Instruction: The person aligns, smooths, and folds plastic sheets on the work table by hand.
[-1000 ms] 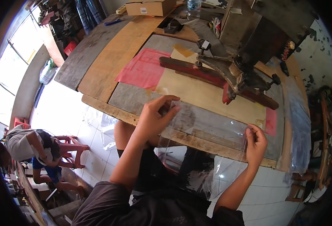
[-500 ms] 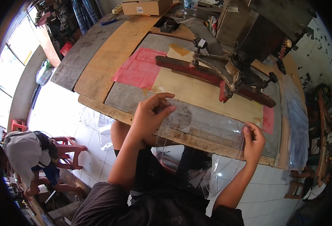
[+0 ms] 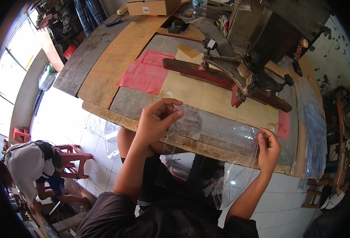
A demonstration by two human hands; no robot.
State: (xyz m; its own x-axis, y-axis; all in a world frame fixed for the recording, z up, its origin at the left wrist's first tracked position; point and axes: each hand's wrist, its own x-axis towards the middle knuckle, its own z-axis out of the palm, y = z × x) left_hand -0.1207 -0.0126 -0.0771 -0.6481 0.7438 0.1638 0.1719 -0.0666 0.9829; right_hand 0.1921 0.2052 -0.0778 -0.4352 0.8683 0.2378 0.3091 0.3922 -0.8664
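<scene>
A clear plastic sheet (image 3: 218, 137) spans the gap between my two hands and hangs over the table's front edge toward my lap. My left hand (image 3: 157, 119) pinches its upper left corner between thumb and fingers. At the upper right corner, my right hand (image 3: 268, 148) grips the plastic the same way. Beyond the sheet lies a cream-coloured panel (image 3: 206, 93) with a red sheet (image 3: 147, 71) at its left end. Above the panel is the long dark red bar (image 3: 222, 81) of a machine, held by a metal bracket (image 3: 238, 73).
A stack of clear plastic (image 3: 312, 131) drapes over the table's right side. At the back are a cardboard box (image 3: 153, 7) and a water bottle (image 3: 199, 8). Another person (image 3: 30, 166) bends near a red stool (image 3: 72, 158) on the left.
The view has shifted very slightly. Both hands keep their hold on the plastic sheet in nearly the same place. The person at left has moved a little.
</scene>
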